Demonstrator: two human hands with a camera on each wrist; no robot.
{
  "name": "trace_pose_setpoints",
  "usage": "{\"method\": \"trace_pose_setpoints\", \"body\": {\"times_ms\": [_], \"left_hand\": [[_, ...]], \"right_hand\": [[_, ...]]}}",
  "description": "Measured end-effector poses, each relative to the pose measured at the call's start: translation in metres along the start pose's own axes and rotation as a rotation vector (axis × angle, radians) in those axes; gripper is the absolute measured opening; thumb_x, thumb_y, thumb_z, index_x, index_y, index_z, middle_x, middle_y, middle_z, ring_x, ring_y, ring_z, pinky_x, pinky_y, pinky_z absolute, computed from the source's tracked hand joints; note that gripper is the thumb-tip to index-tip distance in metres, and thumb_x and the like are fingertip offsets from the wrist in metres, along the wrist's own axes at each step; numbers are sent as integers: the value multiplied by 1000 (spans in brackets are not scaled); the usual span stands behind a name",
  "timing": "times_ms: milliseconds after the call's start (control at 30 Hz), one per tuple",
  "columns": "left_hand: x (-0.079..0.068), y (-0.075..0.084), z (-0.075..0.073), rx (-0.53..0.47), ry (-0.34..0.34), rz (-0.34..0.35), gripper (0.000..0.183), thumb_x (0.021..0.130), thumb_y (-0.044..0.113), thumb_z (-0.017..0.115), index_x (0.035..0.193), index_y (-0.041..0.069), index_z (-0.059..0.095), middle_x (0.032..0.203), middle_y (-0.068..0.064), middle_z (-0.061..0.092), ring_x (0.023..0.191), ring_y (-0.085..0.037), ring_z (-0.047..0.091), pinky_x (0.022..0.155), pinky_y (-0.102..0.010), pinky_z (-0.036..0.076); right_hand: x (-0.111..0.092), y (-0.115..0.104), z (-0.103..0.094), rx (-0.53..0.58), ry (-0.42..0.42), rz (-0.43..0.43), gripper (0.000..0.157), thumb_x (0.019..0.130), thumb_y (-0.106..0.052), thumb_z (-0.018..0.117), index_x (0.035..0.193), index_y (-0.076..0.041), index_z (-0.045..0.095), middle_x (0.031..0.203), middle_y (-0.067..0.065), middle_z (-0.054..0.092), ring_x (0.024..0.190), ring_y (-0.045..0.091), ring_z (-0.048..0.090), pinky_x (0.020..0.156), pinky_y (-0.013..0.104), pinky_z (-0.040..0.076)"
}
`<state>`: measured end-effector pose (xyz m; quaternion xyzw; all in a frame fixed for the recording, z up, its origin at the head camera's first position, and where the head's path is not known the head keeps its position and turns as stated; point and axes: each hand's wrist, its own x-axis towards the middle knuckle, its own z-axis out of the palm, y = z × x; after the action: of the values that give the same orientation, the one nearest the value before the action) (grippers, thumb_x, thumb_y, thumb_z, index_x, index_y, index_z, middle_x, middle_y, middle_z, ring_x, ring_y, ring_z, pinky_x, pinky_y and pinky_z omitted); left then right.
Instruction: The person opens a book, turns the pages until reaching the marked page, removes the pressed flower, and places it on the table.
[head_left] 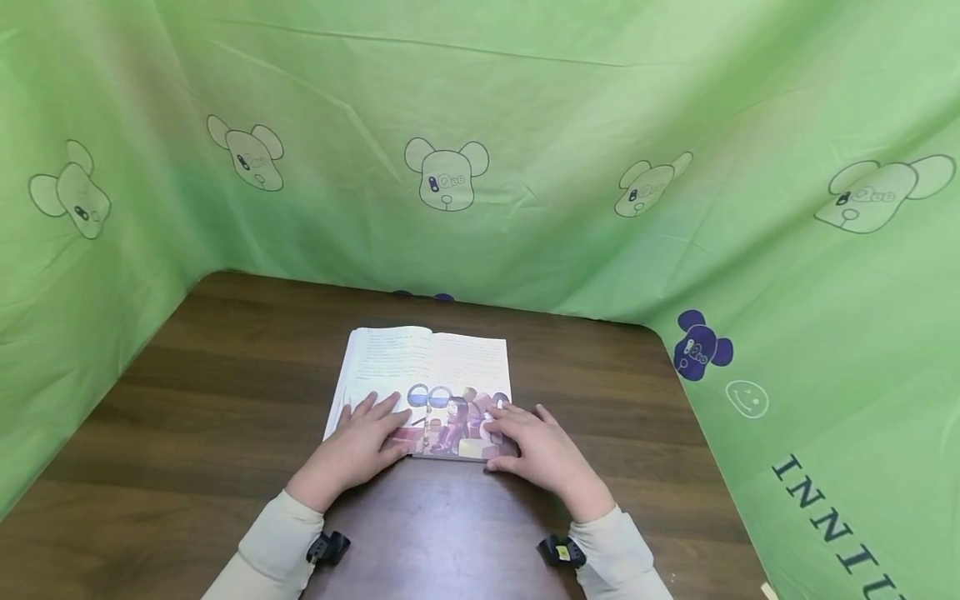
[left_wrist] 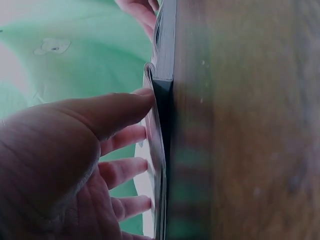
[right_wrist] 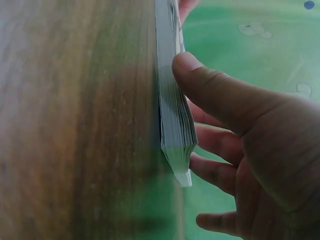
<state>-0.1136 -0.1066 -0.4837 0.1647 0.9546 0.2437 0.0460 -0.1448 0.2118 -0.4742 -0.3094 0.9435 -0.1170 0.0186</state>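
An open book (head_left: 468, 354) lies on the brown wooden table (head_left: 247, 375), text above and a coloured picture along the lower part of its pages. My left hand (head_left: 360, 446) rests on the lower left page with fingers spread. On the lower right corner rests my right hand (head_left: 543, 450), its fingers spread too and the little finger past the page's side edge. In the left wrist view the thumb (left_wrist: 125, 110) touches the page near the front edge. The right wrist view shows the thick page block (right_wrist: 175, 110) on the right side, with that thumb on top of it.
A green cloth (head_left: 525, 83) printed with bear heads hangs behind the table and along both sides. Each wrist wears a black strap device, the left one (head_left: 327, 548) and the right one (head_left: 561, 551). A small pale object (head_left: 768, 591) shows at the lower right table edge.
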Motion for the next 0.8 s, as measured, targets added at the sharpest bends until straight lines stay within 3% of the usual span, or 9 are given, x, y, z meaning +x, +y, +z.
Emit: {"method": "trace_pose_setpoints", "body": {"times_ms": [133, 500, 700, 800], "left_hand": [[-1, 2, 1, 2, 1, 5, 52, 98, 35, 68, 145, 14, 59, 162, -14, 40, 152, -46, 27, 115, -77, 18], [1, 1, 1, 66, 53, 51, 51, 97, 31, 70, 145, 14, 60, 160, -11, 44, 151, -42, 32, 116, -73, 22], [3, 4, 2, 42, 35, 120, 40, 98, 24, 70, 138, 21, 67, 158, -5, 48, 151, -39, 34, 112, -75, 26], [4, 7, 3, 51, 20, 117, 38, 99, 24, 68, 137, 24, 68, 156, -3, 50, 150, -37, 36, 111, -76, 28]], "right_hand": [[0, 1, -1, -12, 13, -19, 56, 80, -47, 85, 127, -19, 72, 150, 5, 58, 142, 27, 51, 113, 71, 30], [-2, 1, -4, -10, -10, -24, 52, 87, -46, 79, 129, -16, 72, 148, 6, 59, 140, 30, 52, 113, 71, 29], [-4, 3, -5, -62, 2, -161, 30, 95, -29, 73, 122, -17, 76, 144, 11, 62, 137, 37, 55, 112, 70, 33], [-4, 6, -6, -77, 2, -219, 21, 96, -21, 72, 116, -19, 77, 142, 13, 63, 135, 39, 56, 111, 68, 37]]}}
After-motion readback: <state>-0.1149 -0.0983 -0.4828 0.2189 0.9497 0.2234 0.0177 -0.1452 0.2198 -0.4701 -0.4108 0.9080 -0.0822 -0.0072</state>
